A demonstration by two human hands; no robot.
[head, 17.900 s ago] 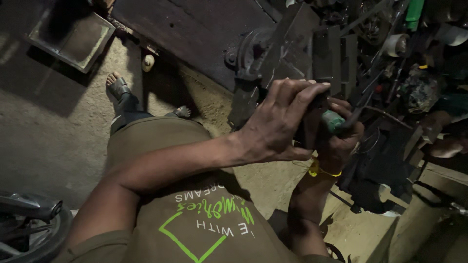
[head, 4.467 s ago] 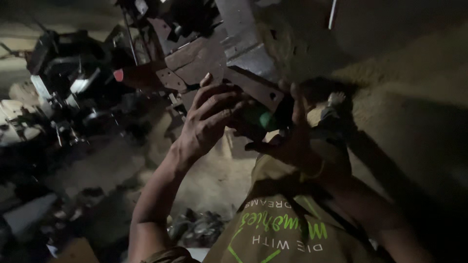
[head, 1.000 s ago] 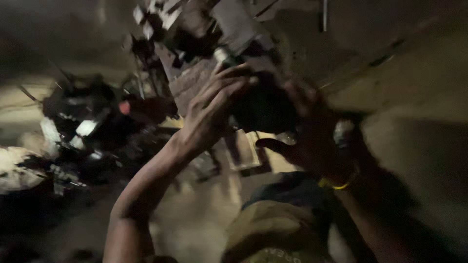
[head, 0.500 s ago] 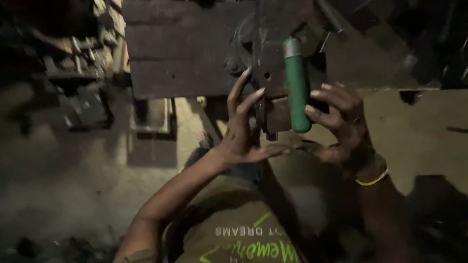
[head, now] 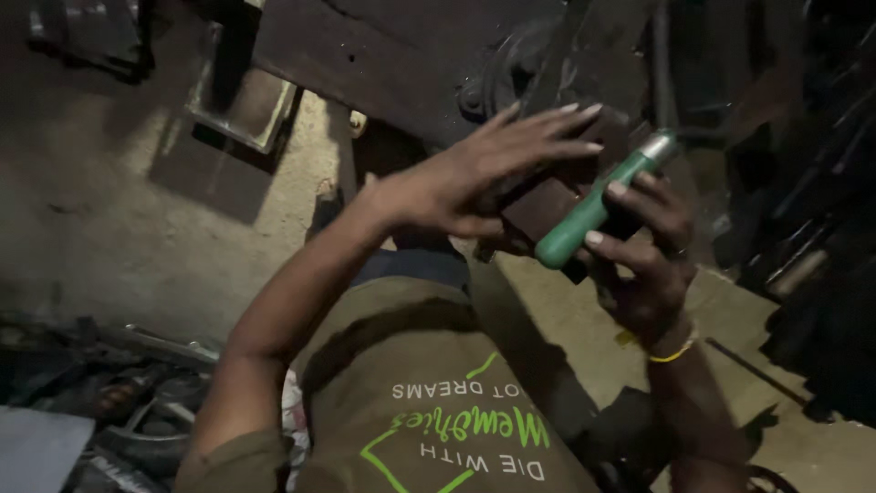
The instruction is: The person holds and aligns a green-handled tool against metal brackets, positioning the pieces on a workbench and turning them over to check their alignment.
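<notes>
My right hand [head: 650, 251] grips a tool with a green handle and a metal collar [head: 593, 206], held slanting up to the right. My left hand [head: 474, 173] is spread flat, fingers apart, resting on a dark metal piece [head: 538, 205] that sits between both hands. The tool's working end is hidden behind that dark metal. A yellow band circles my right wrist. Below the hands are my olive shirt and one knee.
A dark wooden bench [head: 383, 55] with a heavy metal fixture [head: 497, 78] stands just beyond the hands. A framed box [head: 242, 105] lies on the dusty floor at upper left. Scrap metal parts [head: 109, 411] lie lower left, dark machinery [head: 812, 228] at right.
The view has swung and steadied. The green-handled tool has tilted from upright to slanted. My left hand has flattened out over the dark metal piece.
</notes>
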